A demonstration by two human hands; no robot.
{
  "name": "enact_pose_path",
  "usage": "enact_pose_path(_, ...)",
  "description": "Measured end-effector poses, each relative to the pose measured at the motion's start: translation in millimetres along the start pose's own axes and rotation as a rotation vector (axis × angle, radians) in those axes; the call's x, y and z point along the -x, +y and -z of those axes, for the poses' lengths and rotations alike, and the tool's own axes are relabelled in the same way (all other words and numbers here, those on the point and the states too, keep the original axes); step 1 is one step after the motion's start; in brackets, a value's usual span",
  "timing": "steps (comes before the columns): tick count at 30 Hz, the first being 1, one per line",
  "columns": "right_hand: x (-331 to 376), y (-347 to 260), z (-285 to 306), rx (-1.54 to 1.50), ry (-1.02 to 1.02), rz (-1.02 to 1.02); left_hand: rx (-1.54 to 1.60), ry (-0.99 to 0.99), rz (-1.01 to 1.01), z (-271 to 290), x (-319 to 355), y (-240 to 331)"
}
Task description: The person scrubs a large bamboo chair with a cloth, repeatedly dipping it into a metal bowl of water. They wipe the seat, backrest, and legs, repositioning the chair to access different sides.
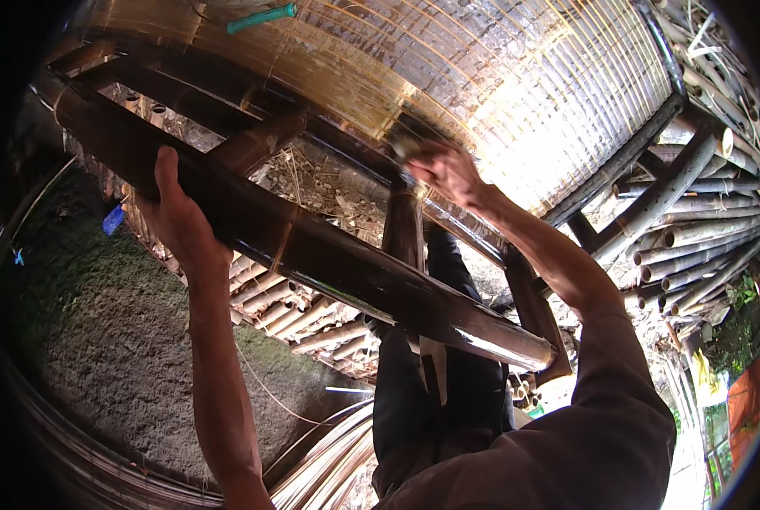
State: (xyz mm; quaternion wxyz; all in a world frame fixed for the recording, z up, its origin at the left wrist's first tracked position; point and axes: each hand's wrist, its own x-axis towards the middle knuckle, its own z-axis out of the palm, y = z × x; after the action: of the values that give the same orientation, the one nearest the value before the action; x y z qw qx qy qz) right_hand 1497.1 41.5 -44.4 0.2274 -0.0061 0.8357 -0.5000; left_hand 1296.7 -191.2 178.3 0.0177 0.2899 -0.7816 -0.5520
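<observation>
Gripping with the left hand (186, 228) round a glossy, dark-brown, slanting bamboo pole (252, 219) up close, with thumb over and fingers mostly hidden. Over to the right hand (450, 174), closed on a small, pale, blurred object (408, 150) by the tan slatted bamboo panel (567, 102). Best to brace firmly, work lightly, mind the short dark bamboo strut (404, 225) between. Farther off: slim green stick (261, 19) on the panel, stacked brown bamboo poles (694, 246) at right.
</observation>
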Motion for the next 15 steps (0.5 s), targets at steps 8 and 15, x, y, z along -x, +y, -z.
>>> enact_pose_path(8,88,61,-15,-1.110,-0.102,-0.117,-0.040,-0.069,0.042,0,5,5)
enact_pose_path(15,0,-17,-19,-0.468,0.306,-0.244,-0.005,-0.053,0.042,-10,2,6)
